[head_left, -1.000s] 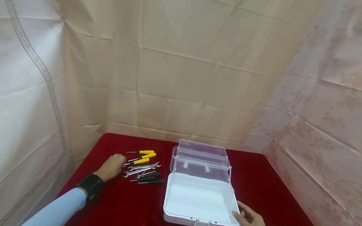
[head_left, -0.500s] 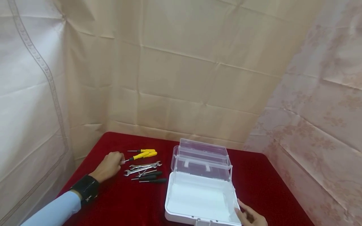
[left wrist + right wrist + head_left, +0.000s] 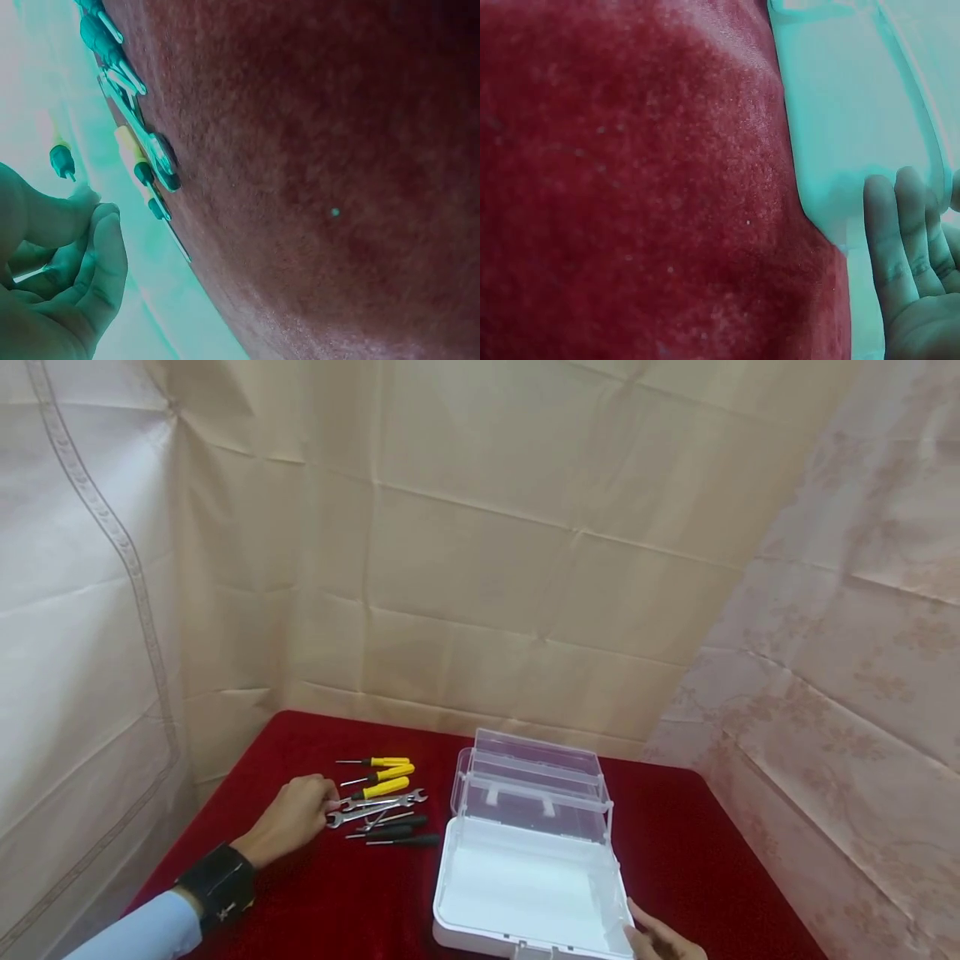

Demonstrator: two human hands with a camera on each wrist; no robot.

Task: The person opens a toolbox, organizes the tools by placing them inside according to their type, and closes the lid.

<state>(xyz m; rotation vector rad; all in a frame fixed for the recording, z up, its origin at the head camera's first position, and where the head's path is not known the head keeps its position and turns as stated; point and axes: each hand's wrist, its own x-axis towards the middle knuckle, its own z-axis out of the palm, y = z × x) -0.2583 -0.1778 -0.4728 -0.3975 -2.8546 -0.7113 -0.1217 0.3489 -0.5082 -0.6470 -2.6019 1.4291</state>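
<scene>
Pinching the nearest yellow-handled screwdriver (image 3: 388,787) by its shaft near the wrenches (image 3: 377,811), the left hand (image 3: 297,812) should be held firm against droop; the white box (image 3: 467,937) is gripped at its rim by the right hand (image 3: 664,938).

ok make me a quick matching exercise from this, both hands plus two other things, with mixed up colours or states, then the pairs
1. box
2. wrenches
3. left hand
4. right hand

A. silver
B. touching the box's right side
C. white
D. pinching a yellow screwdriver

Pairs: 1-C, 2-A, 3-D, 4-B
</scene>
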